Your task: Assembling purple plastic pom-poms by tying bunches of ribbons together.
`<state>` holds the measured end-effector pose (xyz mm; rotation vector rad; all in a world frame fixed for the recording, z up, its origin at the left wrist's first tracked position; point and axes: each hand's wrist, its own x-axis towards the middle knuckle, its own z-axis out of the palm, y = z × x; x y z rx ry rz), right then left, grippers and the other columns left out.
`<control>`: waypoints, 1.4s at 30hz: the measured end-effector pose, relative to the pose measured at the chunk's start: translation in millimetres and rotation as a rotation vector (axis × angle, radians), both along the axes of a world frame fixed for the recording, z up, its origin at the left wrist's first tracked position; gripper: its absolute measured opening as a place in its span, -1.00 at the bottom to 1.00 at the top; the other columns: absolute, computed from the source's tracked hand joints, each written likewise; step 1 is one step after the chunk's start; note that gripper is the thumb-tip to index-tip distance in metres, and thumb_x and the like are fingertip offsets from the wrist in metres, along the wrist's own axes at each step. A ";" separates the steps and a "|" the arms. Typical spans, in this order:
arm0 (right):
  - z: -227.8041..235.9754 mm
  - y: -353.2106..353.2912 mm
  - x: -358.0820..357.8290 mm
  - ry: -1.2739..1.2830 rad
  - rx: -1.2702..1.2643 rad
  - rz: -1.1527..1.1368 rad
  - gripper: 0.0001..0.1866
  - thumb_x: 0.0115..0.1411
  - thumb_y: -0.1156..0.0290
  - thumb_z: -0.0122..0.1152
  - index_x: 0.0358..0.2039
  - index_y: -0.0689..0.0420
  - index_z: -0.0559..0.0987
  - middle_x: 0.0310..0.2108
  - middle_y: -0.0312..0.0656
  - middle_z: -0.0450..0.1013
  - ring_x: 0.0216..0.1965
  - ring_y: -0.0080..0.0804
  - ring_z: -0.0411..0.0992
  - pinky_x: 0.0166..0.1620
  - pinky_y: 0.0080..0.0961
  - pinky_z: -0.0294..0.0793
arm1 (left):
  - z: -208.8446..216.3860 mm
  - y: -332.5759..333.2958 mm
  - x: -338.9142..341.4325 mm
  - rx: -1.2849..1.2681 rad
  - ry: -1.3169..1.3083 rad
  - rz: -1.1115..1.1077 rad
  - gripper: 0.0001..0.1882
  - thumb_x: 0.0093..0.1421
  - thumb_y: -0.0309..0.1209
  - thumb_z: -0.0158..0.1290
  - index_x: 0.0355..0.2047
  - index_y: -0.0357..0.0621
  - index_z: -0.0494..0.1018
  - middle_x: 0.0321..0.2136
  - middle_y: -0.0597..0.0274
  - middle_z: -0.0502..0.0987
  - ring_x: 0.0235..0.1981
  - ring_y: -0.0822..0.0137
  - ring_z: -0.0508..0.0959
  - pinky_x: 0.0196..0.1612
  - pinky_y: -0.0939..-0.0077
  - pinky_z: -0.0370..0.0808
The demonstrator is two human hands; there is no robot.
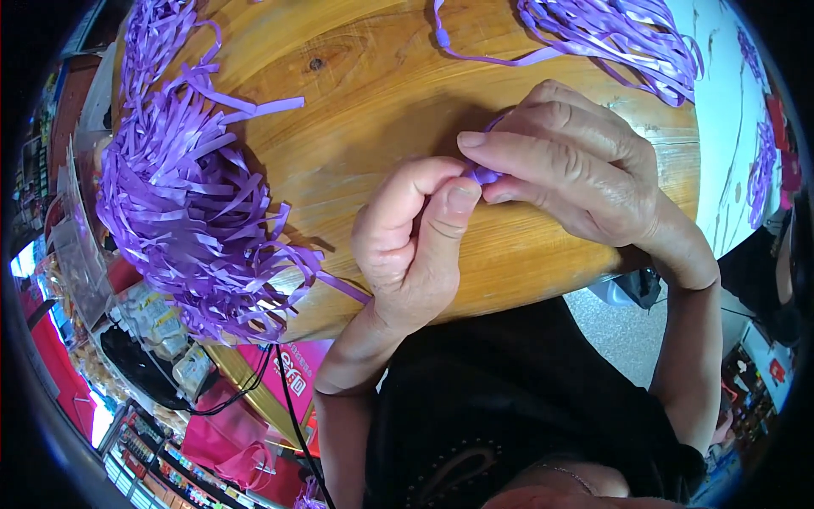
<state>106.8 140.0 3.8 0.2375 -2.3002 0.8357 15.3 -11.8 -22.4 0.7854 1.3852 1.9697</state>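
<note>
Both my hands meet over the wooden table, pinching a short piece of purple ribbon (485, 176) between their fingertips. My left hand (415, 229) is closed, thumb against the bent index finger, on the near side of the ribbon. From the right, my right hand (577, 161) pinches the other side of it; its fingers hide most of the ribbon, so I cannot make out a knot or loop. A big heap of cut purple ribbon strips (186, 212) lies left of my hands. Beyond them, a bundle of long purple ribbons (610, 38) rests at the far right.
The wooden table (339, 110) has a curved near edge close to my body. A white marbled surface (721, 110) adjoins it on the right, with more purple ribbon (761, 170) on it. Clear packets (157, 322) and a black cable (292, 416) are at the lower left.
</note>
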 end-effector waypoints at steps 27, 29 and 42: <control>8.5 0.1 3.1 -0.099 -0.123 0.001 -0.73 -0.07 0.55 0.30 -0.32 0.30 0.48 -0.48 -0.10 0.45 -0.49 -0.31 0.42 -0.47 -0.53 0.37 | 8.9 3.3 -10.4 -0.003 0.228 -0.077 -0.80 0.12 -0.57 0.04 -0.22 -0.35 0.37 -0.38 0.20 0.41 -0.44 0.51 0.34 -0.36 0.71 0.29; 8.5 -0.4 3.5 -0.107 -0.131 0.002 -0.74 -0.08 0.57 0.30 -0.33 0.30 0.48 -0.48 -0.10 0.45 -0.49 -0.32 0.42 -0.46 -0.53 0.37 | 10.5 0.7 -7.8 -0.010 0.124 -0.085 -0.81 0.13 -0.57 0.03 -0.22 -0.35 0.37 -0.38 0.20 0.40 -0.44 0.51 0.33 -0.36 0.71 0.28; 5.5 1.9 0.8 -0.097 -0.133 0.015 -0.76 -0.09 0.62 0.29 -0.35 0.27 0.50 -0.45 -0.10 0.43 -0.48 -0.38 0.42 -0.47 -0.58 0.36 | 6.6 0.4 -14.9 -0.016 0.205 -0.045 -0.83 0.10 -0.60 0.06 -0.26 -0.31 0.42 -0.43 0.32 0.32 -0.49 0.59 0.23 -0.47 0.77 0.15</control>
